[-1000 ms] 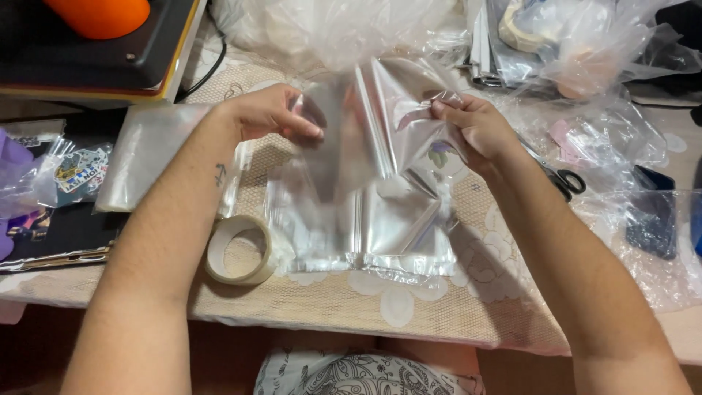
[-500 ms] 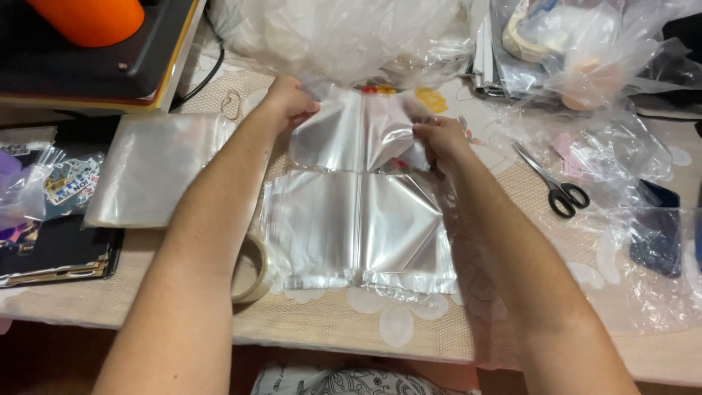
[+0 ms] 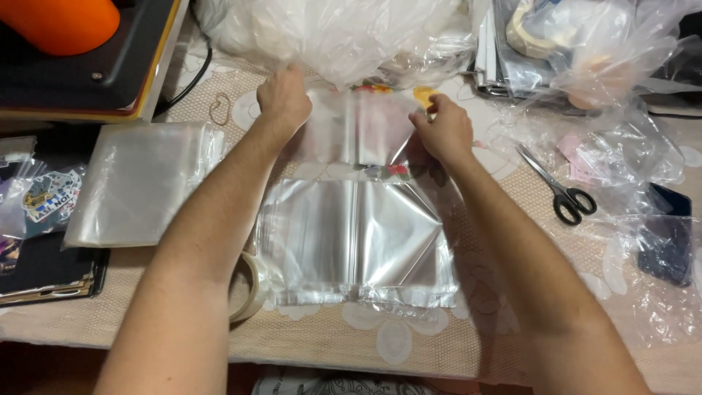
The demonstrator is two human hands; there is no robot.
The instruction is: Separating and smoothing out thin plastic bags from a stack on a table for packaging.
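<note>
- Our left hand (image 3: 284, 96) and right hand (image 3: 442, 132), held apart, each pinch a top corner of a clear rectangular cellophane sleeve (image 3: 356, 130), laid beyond two flat shiny sleeves (image 3: 358, 241) on the beige patterned tablecloth (image 3: 409, 344).
- Risk, in our judgement: the slippery film slides askew; the crumpled plastic heap (image 3: 329, 33) may snag it.

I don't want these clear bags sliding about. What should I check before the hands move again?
1. Left hand on the upper clear bag: ok.
2. Right hand pinching that bag's right edge: ok.
3. Two lower clear bags flat, side by side: ok.
4. Tape roll apart from them: not ok, it touches their left edge.
5. Scissors off the bags: ok.
6. Whether the upper bag is a single sheet: cannot tell.
</note>
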